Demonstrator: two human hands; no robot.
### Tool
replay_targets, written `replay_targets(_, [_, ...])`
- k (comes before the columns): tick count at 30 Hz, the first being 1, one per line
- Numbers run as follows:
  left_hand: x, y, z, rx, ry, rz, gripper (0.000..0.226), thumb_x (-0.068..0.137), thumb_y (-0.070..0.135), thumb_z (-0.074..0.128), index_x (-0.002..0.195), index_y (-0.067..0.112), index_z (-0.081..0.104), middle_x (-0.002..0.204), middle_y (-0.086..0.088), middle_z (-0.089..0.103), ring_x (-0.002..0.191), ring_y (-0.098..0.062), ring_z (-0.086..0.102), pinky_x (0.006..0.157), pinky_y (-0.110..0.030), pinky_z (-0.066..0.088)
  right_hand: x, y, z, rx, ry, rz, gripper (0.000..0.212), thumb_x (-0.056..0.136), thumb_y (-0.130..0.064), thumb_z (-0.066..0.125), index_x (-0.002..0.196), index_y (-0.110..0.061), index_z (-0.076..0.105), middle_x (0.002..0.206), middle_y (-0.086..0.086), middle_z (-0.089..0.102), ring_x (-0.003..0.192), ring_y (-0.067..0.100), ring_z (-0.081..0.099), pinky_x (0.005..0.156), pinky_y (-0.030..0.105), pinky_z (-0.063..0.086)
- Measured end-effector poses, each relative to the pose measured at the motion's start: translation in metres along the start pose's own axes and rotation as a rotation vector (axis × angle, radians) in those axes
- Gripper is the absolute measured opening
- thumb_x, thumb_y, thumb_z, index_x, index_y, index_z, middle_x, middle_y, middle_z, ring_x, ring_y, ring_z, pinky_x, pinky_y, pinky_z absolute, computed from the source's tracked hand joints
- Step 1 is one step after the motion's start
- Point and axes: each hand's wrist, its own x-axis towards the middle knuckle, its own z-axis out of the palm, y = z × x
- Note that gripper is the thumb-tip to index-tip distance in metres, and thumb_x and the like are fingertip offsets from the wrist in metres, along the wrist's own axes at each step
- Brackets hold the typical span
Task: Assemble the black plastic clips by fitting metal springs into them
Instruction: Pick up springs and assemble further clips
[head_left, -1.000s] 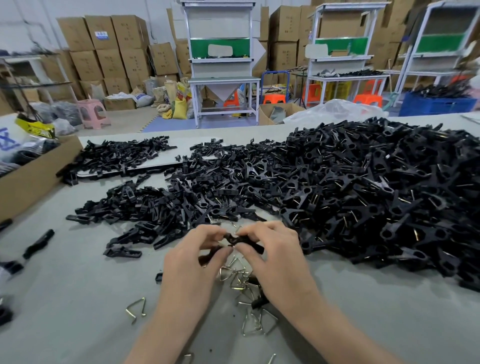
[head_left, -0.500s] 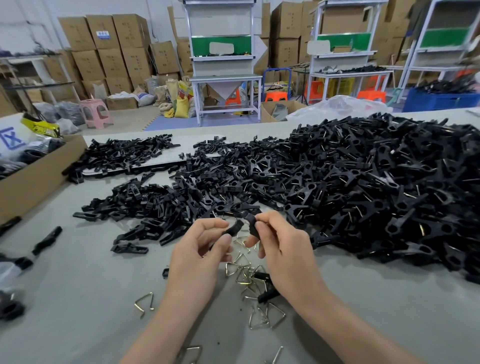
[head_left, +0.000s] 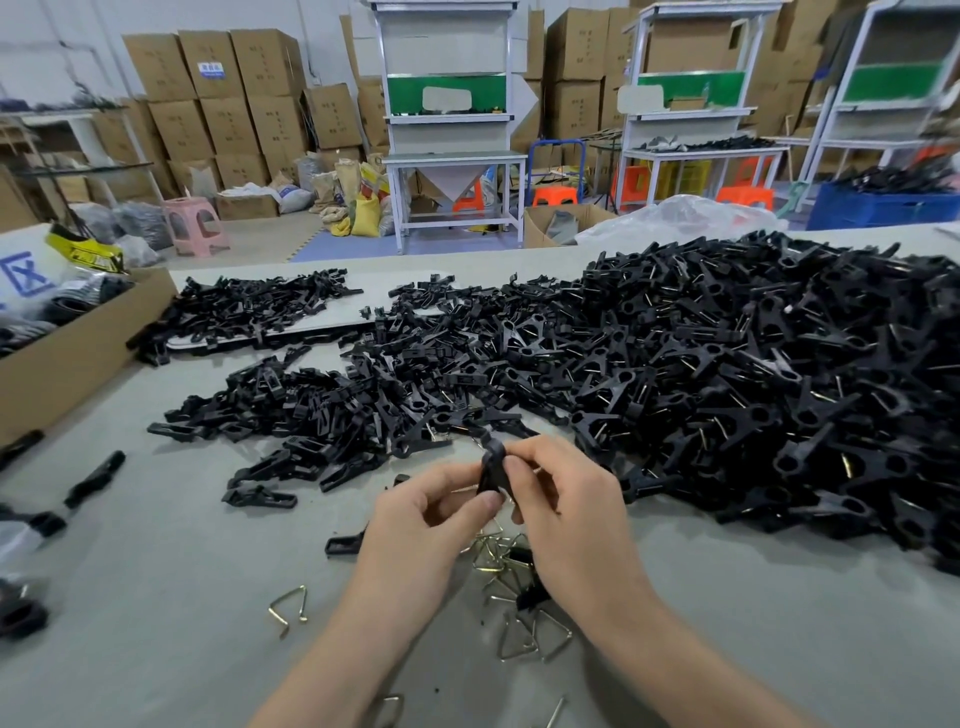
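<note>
Two hands meet over the grey table (head_left: 156, 597), and both pinch one black clip (head_left: 492, 467) between them. The left hand (head_left: 421, 525) holds its lower part with thumb and fingers, and the right hand (head_left: 566, 514) holds its upper side with the fingertips. The clip stands nearly upright in the air, just in front of the big pile of black clips (head_left: 727, 374). Under the hands lie several metal springs (head_left: 519, 631); one single spring (head_left: 288, 610) lies apart to the left.

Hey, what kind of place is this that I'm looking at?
Probably a small factory or warehouse assembly floor: a big pile of black plastic clips lies on the work table, stacked cardboard cartons line the back wall, and metal-framed workstations stand behind.
</note>
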Motion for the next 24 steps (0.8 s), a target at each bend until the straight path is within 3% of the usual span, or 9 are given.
replay_targets(3, [0.0015,-0.0034,-0.0003,-0.055,0.023,-0.047,0.021,0.085,0.013,0.068,0.096,0.029,0.075,0.087,0.002,0.074,0.078,-0.02,0.063,0.077,-0.032,0.05,-0.0004,-0.0011,0.0011,0.053,-0.014,0.033,0.015,0.094,-0.011,0.055,0.094,-0.017,0.068,0.081,-0.01,0.06,0.072,0.008,0.057,0.068,0.023,0.045])
replay_targets(5, [0.0022,-0.0043,-0.0007,-0.14,0.024,-0.084,0.019,0.082,0.017,0.069,0.096,0.029,0.075,0.079,0.004,0.07,0.072,-0.022,0.05,0.07,-0.034,0.043,-0.0007,-0.0022,0.0009,0.132,-0.003,0.075,0.016,0.095,-0.012,0.054,0.092,-0.019,0.068,0.069,-0.01,0.058,0.064,0.006,0.054,0.063,0.021,0.041])
replay_targets(7, [0.0022,-0.0031,0.0001,-0.211,0.013,-0.1,0.024,0.072,0.028,0.072,0.096,0.028,0.075,0.076,0.006,0.069,0.07,-0.018,0.047,0.067,-0.029,0.036,-0.0005,-0.003,0.0,0.202,0.013,0.118,0.015,0.094,-0.012,0.054,0.09,-0.018,0.067,0.061,-0.008,0.058,0.057,0.005,0.054,0.058,0.021,0.043])
replay_targets(12, [0.0022,-0.0025,-0.0008,-0.2,-0.012,-0.086,0.045,0.056,0.047,0.074,0.097,0.031,0.075,0.079,0.008,0.072,0.059,0.001,0.055,0.07,-0.027,0.044,0.0015,-0.006,-0.0014,0.376,-0.004,0.185,0.014,0.092,-0.004,0.056,0.087,-0.012,0.066,0.059,-0.005,0.059,0.052,0.006,0.053,0.055,0.022,0.046])
replay_targets(16, [0.0038,-0.0068,-0.0032,-0.226,-0.035,-0.075,0.045,0.059,0.045,0.076,0.1,0.027,0.075,0.086,0.001,0.073,0.075,-0.009,0.058,0.074,-0.028,0.045,0.0032,-0.0061,-0.0033,0.474,-0.006,0.219,0.015,0.092,-0.002,0.055,0.086,-0.008,0.067,0.057,-0.007,0.06,0.05,0.006,0.051,0.051,0.019,0.044])
replay_targets(21, [0.0055,-0.008,-0.0041,-0.292,-0.076,-0.047,0.043,0.058,0.036,0.086,0.097,0.019,0.076,0.086,-0.004,0.073,0.071,-0.009,0.06,0.058,-0.015,0.045,0.0069,-0.0042,-0.0068,0.556,-0.024,0.262,0.011,0.091,-0.001,0.057,0.088,-0.001,0.068,0.058,-0.001,0.06,0.048,0.009,0.049,0.048,0.019,0.042])
replay_targets(24, [0.0059,-0.0078,-0.0039,-0.326,-0.091,-0.045,0.036,0.062,0.033,0.083,0.095,0.019,0.076,0.087,-0.005,0.073,0.073,-0.01,0.063,0.057,-0.013,0.046,0.0085,-0.0011,-0.0078,0.568,-0.046,0.277,0.012,0.091,-0.003,0.058,0.089,-0.001,0.069,0.059,0.006,0.059,0.048,0.009,0.048,0.048,0.018,0.04])
